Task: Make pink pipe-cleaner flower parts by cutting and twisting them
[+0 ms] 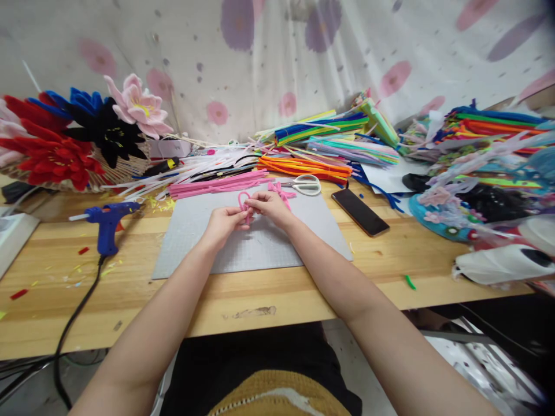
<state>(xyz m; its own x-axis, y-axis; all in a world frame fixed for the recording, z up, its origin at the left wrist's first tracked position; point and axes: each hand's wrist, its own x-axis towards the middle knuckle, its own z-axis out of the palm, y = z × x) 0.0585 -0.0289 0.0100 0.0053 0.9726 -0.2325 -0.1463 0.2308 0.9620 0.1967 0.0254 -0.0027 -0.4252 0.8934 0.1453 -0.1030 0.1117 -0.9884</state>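
Observation:
Both hands meet above the grey cutting mat [243, 257], fingers pinched on one looped pink pipe cleaner [244, 198]. My left hand [225, 224] grips its lower part, and my right hand [269, 207] holds it from the right, close to the loop. Fingers hide some of the piece. Just behind my right hand lies a twisted pink piece [287, 195] on the mat. A bundle of pink pipe cleaners [217, 184] rests along the mat's back edge, with white-handled scissors [307, 185] to its right.
A blue glue gun [108, 225] with a black cord is at left, near fluffy flowers [56, 156]. A phone [359, 212] lies right of the mat. Coloured pipe cleaner bundles [321, 130] line the back; a white wrapped roll [503, 264] is at right.

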